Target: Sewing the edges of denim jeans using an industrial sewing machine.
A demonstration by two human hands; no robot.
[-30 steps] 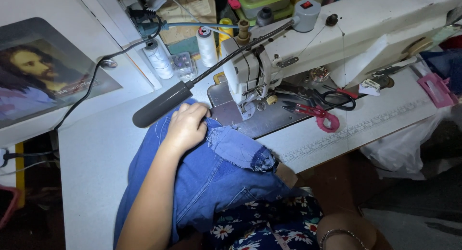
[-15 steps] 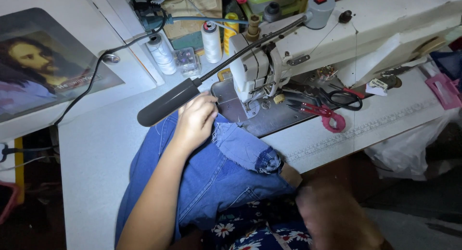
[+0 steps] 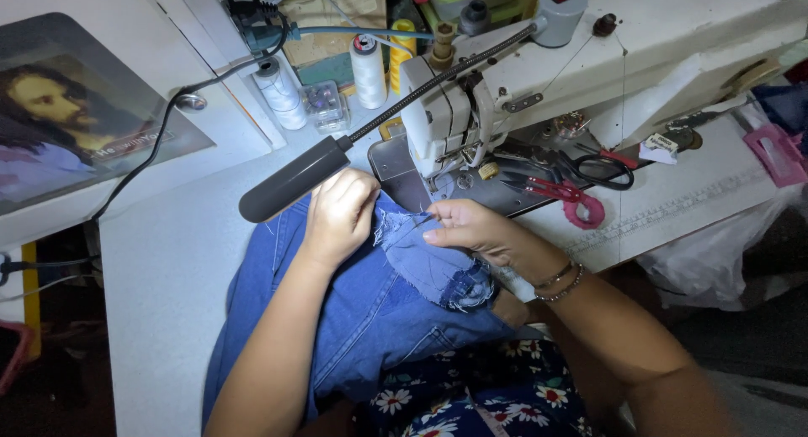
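Change: a second earlier only the left hand point(image 3: 338, 218) was on the denim point(image 3: 379, 302); the right hand point(image 3: 471, 231) had since come up from the lap at 5 o'clock and joined it at the frayed edge point(image 3: 396, 227).
Meaning: both hands were now working the same spot, so the cloth looked ready for handling just in front of the machine point(image 3: 589, 58).
Left hand: curled, fingers pressed down on the denim.
Right hand: fingertips pinched on the frayed edge.
Denim: lay across the table point(image 3: 160, 277) and lap, at 6 o'clock from the needle area.
Around: lamp point(image 3: 295, 178) at 11 o'clock of the left hand; scissors point(image 3: 572, 197) at 2 o'clock of the right hand; thread spools point(image 3: 282, 92) at 12 o'clock.
In the way: the lamp hung just above the left hand's knuckles.
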